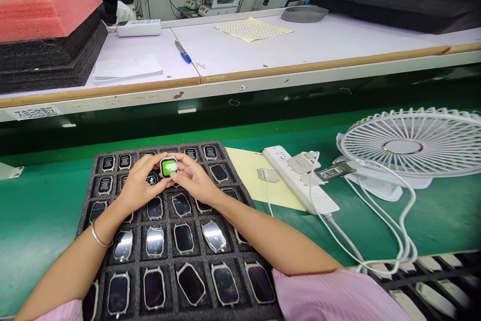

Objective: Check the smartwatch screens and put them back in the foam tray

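Between my two hands is a smartwatch (pixel 169 167) without a strap, its screen lit bright green. My left hand (pixel 141 181) grips its left side with the fingers along the edge. My right hand (pixel 195 178) grips the right side, with the thumb at the bottom of the screen. Below them lies a dark grey foam tray (pixel 171 256) with rows of compartments holding several more watch bodies. Some in the far rows show white text on their screens, such as the watch (pixel 108 163) at the far left corner. Nearer ones, like the watch (pixel 154 288), have dark screens. My hands and forearms hide part of the tray.
Right of the tray, a white power strip (pixel 300 181) with chargers lies partly on yellow paper (pixel 244 171). Farther right are a white fan (pixel 406 145) and loose white cables (pixel 404 231). A raised shelf (pixel 240 68) behind holds foam stacks (pixel 45 25) and a blue pen (pixel 183 52).
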Motion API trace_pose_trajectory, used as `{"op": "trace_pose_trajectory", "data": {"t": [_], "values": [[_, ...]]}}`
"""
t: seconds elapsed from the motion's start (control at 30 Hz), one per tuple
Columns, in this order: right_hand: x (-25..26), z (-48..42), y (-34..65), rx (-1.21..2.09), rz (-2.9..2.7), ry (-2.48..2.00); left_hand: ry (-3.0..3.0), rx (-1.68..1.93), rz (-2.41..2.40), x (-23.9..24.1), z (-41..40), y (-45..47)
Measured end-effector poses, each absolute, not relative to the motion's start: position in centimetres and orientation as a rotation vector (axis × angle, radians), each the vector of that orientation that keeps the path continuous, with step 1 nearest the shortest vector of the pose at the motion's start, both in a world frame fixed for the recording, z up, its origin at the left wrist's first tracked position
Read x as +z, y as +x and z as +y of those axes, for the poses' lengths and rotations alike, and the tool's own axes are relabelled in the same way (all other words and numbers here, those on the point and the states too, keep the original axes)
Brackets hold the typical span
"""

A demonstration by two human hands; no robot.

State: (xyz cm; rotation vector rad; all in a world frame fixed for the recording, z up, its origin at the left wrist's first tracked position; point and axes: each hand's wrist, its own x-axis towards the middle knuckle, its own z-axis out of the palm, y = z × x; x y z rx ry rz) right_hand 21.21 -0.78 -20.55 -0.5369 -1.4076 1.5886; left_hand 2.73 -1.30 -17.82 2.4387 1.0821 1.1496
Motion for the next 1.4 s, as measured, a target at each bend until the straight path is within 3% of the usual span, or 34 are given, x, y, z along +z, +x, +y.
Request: {"op": "trace_pose_trajectory", "data": {"t": [1.4], "values": [[-19.99, -0.95, 21.28, 1.595, -1.398, -0.591, 2.45, 1.161, 1.073, -17.95, -1.24, 2.8]]}}
